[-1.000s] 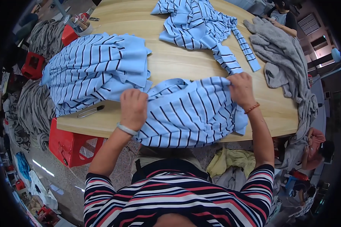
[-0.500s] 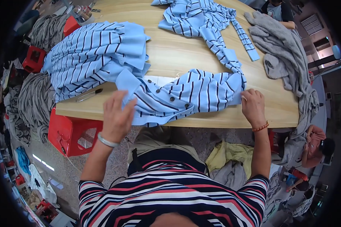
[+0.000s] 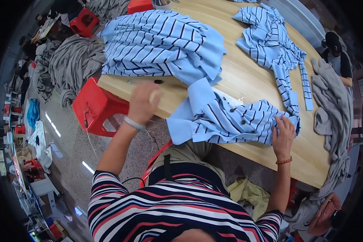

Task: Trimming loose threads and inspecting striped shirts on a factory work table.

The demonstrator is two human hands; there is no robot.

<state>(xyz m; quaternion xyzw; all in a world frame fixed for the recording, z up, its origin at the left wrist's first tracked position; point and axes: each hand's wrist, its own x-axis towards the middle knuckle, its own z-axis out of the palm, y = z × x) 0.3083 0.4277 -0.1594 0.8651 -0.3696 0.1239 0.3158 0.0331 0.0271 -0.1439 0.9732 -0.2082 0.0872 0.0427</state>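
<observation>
A light blue shirt [image 3: 226, 121] with dark stripes, dark buttons and plain blue bands lies bunched at the near table edge. My right hand [image 3: 284, 133] rests on its right end, with bent fingers gripping the cloth. My left hand [image 3: 144, 101] hovers off the table edge, apart from the shirt. Motion blurs it, but its curved fingers look parted and nothing shows in them. Just beyond it, a slim metal tool with a black end [image 3: 157, 82] lies on the wood. Past that tool sits a pile of matching blue striped cloth [image 3: 161, 44].
Another striped piece [image 3: 270, 44] with long sleeves spreads over the far right of the wooden table [image 3: 234, 72]. Grey garments [image 3: 332, 101] hang over the right edge. A red stool [image 3: 103, 107] stands at the left corner. Another person [image 3: 339, 60] is at the far right.
My left hand has left the shirt and moved left toward the slim tool. My right hand now lies further over the shirt's end. The view has swung left, shifting the table rightward.
</observation>
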